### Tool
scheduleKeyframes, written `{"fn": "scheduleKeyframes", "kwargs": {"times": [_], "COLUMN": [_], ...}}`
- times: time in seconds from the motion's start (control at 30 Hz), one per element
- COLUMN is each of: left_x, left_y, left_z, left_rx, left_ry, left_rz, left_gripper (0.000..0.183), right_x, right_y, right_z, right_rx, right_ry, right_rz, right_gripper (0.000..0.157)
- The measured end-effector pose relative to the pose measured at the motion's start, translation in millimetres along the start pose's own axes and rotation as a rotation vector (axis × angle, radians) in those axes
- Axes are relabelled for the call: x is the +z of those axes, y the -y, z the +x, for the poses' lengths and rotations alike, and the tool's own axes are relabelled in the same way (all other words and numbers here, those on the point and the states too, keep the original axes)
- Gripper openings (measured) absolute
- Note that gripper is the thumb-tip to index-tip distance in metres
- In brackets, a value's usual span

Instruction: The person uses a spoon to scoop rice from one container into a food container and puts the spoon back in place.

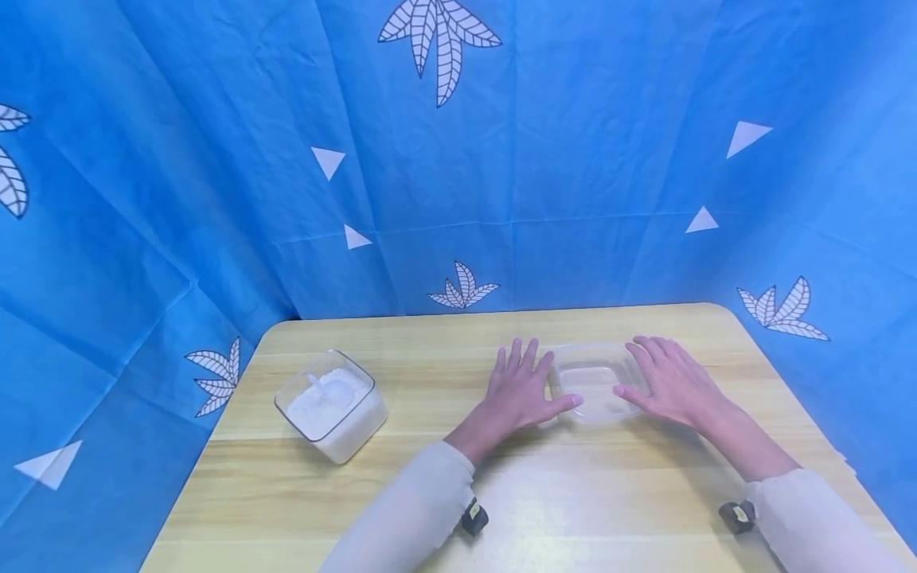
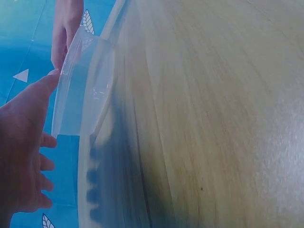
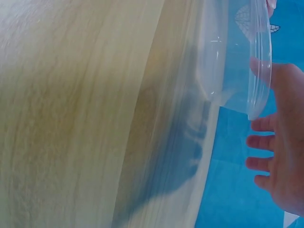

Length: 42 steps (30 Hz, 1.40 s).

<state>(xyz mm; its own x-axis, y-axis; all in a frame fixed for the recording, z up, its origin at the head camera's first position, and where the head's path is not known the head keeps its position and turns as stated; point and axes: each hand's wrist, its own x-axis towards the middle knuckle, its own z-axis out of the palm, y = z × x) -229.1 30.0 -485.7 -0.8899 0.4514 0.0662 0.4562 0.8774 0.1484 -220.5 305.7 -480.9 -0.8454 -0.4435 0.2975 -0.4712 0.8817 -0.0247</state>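
Note:
A clear, shallow plastic container [image 1: 589, 383] sits on the right half of the table, with nothing visible inside. My left hand [image 1: 521, 393] is at its left side, fingers spread and straight, the thumb over the near left rim. On the opposite side is my right hand [image 1: 672, 382], fingers extended and thumb across the right rim. In the left wrist view the left thumb meets the top edge of the container [image 2: 76, 95]. From the right wrist, the right thumb shows at the rim of the container [image 3: 235, 71], other fingers spread beside it.
At the left of the wooden table [image 1: 430, 350] stands a square clear tub [image 1: 358, 431] holding white powder [image 1: 310, 412], with a scoop [image 1: 333, 393] lying in the powder. A blue cloth [image 1: 595, 159] with leaf prints hangs behind the table and along both sides.

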Motion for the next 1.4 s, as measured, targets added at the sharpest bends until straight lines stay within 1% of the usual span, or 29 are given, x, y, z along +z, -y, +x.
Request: {"fn": "scheduleKeyframes", "kwargs": {"times": [0.1, 0.23, 0.33, 0.5, 0.6, 0.77, 0.93, 1.1, 1.23, 1.4], "left_x": [1.5, 4.8, 7.0, 9.9, 11.7, 14.1, 14.8, 13.7, 13.6, 14.5], "left_y": [-3.1, -8.8, -12.1, -15.6, -17.5, -19.5, -20.1, -19.7, -19.9, -21.7], "left_z": [2.3, 7.8, 10.2, 11.7, 14.4, 17.7, 19.5, 19.8, 19.9, 20.7], "left_rx": [-0.006, -0.006, -0.006, -0.018, -0.013, 0.012, 0.035, 0.036, 0.029, 0.016], "left_ry": [-0.003, -0.025, -0.041, -0.042, -0.043, -0.051, -0.079, -0.084, -0.073, -0.005], "left_rz": [-0.001, -0.009, -0.017, -0.006, 0.010, 0.071, 0.117, 0.131, 0.148, 0.189], "left_gripper": [0.098, 0.097, 0.095, 0.092, 0.087, 0.078, 0.058, 0.053, 0.054, 0.064], "right_x": [1.1, 3.0, 5.0, 8.8, 10.2, 12.2, 13.6, 14.2, 12.5, 9.2], "right_y": [-1, -3, -3, -5, -6, -7, -8, -7, -7, -3], "right_z": [0, 0, 1, 2, 3, 3, 2, 3, 3, 2], "right_rx": [-0.017, -0.028, -0.028, -0.030, -0.019, -0.007, -0.006, 0.004, 0.014, 0.022], "right_ry": [0.006, 0.025, 0.035, 0.033, 0.037, 0.049, 0.044, 0.064, 0.093, 0.115], "right_rz": [-0.005, 0.007, 0.027, 0.037, 0.048, 0.073, 0.087, 0.102, 0.102, 0.146], "right_gripper": [0.074, 0.067, 0.066, 0.064, 0.064, 0.063, 0.062, 0.062, 0.060, 0.055]}}
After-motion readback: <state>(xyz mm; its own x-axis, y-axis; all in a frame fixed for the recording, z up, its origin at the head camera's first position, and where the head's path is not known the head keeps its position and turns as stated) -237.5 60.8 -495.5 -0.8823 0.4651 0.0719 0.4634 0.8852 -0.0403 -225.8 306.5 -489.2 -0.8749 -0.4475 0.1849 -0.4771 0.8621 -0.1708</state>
